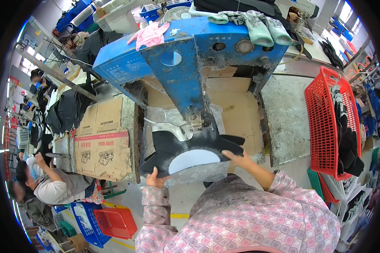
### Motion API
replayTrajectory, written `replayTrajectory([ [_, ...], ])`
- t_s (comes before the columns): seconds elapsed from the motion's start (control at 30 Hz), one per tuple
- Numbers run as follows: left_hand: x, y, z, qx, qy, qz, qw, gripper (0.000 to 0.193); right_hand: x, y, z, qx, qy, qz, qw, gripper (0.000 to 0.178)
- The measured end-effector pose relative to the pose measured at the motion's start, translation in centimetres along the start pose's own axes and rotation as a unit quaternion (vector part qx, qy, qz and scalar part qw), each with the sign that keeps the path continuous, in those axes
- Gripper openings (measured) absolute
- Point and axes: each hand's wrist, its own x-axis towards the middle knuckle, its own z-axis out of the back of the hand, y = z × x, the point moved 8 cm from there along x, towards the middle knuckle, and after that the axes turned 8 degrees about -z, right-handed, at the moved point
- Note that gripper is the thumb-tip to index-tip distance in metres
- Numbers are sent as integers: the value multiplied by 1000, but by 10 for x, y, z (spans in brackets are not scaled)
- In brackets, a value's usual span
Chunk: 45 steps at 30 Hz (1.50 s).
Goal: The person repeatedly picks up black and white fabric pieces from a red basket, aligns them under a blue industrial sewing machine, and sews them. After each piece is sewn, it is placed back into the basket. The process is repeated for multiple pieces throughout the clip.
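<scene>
A black fabric piece (162, 145) with side flaps is spread beneath the metal head (195, 119) of a blue machine (173, 78). A white half-oval patch (194, 160) lies on its near part, and a pale curved piece (172, 130) shows along its far left edge. My left hand (157, 179) grips the near left corner, thumb on top. At the right flap, my right hand (238, 159) pinches the fabric's edge. Clear plastic sheeting (198, 173) lies under the fabric. Whether the metal head touches the cloth I cannot tell.
Pale green gloves (259, 31) and a pink cloth (150, 35) rest on the machine. A tall red basket (318, 122) of black pieces stands right. Cardboard (101, 154) covers the left table. Blue (88, 221) and red crates (118, 223) sit lower left, near another person (59, 185).
</scene>
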Motion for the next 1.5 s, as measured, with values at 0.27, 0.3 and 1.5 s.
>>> replayTrajectory([
  [0.27,-16,12,18,9,-7,50,999,36,-18,11,-3,-27,0,59,998,23],
  [0.3,-15,14,19,4,-15,49,999,35,-14,16,-1,-6,-2,90,996,25],
  [1.5,-10,70,-59,-4,28,154,988,23,-36,57,80,-78,-118,240,960,28],
])
